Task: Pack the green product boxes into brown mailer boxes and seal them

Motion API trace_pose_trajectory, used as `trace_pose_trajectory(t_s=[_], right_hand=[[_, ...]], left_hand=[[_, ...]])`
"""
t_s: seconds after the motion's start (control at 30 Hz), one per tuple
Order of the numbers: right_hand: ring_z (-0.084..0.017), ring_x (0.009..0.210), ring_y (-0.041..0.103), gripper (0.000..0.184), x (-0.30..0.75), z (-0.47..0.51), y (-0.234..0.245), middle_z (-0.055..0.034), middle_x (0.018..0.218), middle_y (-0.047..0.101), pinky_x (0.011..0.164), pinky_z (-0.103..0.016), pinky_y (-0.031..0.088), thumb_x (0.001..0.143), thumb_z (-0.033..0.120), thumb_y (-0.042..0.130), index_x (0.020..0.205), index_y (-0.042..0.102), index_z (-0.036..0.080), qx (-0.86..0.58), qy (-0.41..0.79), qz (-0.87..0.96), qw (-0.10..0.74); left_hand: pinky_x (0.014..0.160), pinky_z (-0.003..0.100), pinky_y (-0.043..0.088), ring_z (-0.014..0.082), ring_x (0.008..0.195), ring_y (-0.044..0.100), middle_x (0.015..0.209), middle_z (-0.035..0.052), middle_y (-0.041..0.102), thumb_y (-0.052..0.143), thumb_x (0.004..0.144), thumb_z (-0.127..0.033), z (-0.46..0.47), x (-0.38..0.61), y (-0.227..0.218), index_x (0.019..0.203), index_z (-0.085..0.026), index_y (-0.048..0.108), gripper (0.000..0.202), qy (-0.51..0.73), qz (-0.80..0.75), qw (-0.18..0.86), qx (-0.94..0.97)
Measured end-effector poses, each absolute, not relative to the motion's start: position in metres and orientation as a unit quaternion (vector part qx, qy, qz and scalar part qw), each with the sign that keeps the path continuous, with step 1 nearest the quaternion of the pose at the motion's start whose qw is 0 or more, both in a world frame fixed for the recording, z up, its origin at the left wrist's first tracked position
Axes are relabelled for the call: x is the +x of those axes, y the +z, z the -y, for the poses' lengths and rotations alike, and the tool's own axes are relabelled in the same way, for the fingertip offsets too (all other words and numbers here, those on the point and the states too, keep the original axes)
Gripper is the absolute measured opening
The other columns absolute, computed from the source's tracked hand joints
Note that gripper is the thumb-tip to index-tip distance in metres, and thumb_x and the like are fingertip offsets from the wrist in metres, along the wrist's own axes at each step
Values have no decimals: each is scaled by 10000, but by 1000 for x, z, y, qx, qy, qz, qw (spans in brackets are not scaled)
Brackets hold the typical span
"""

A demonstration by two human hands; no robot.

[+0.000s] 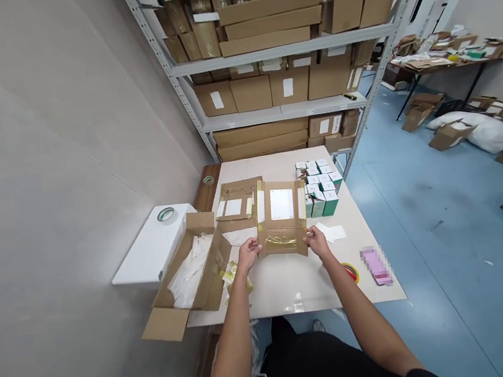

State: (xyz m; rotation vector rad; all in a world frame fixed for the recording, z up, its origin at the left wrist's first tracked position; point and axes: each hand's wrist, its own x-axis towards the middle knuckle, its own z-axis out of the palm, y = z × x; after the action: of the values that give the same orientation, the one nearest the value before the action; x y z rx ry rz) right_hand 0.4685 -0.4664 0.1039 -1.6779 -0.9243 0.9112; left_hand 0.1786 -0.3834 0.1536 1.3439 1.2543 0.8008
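Between my two hands is a flattened cardboard box (267,230) with white labels and a strip of shiny tape across its near flap. My left hand (249,253) pinches its near left corner. At the near right corner my right hand (317,241) grips the same cardboard, fingers closed on the edge. Another flattened cardboard piece (237,223) with white labels lies just left of it, partly under it. Behind my right hand stand several small white-and-green boxes (330,203). White paper (334,233) lies beside that hand.
An open carton (221,258) with white lining sits at the table's left, crumpled tape (230,274) beside it. A yellow tape roll (351,272) and a pink blurred item (376,266) lie at the right. Shelves (287,111) of cartons stand behind the table (284,290).
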Motion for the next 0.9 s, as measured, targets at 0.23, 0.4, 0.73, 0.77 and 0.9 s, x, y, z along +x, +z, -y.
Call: trace_pose_trajectory(t_s=[0.23,0.4,0.73,0.77,0.9], right_hand=[[-240,726,665,311,475,515,83,14,709,652,690,-362,571,688,385,655,952,652,220,-724,398,385,411],[-310,1010,733,483,465,536,70,-106,1020,761,875,-404,571,688,231,674,1169,693,191,-781,375,430,256],[-308,1325,625,702,413,584,55,-132,1461,641,1100,-417,493,788,285,769,1461,580,223,-689,388,558,252],[-292,1263,660,580,414,584,57,-122,1400,684,1069,-404,506,854,285,701,1424,608,227,-697,370,551,272],[-255,913,719,237,432,581,64,-120,989,778,835,-313,518,962,254,515,1046,723,176,-739,310,518,298]], left_hand=[[859,354,569,231,830,707,799,22,711,793,675,-367,443,178,153,905,-219,710,286,308,-561,466,611],[794,309,547,198,779,683,754,15,691,768,659,-245,460,194,150,764,-201,667,153,265,-574,475,613],[687,284,559,197,741,709,759,38,704,801,751,-303,491,270,114,891,-187,652,235,234,-635,528,514],[697,282,568,193,752,717,804,49,720,800,777,-339,489,273,113,934,-186,656,262,235,-625,543,509],[742,283,594,184,820,757,1074,117,748,743,880,-525,471,275,113,1075,-182,670,402,235,-551,638,484]])
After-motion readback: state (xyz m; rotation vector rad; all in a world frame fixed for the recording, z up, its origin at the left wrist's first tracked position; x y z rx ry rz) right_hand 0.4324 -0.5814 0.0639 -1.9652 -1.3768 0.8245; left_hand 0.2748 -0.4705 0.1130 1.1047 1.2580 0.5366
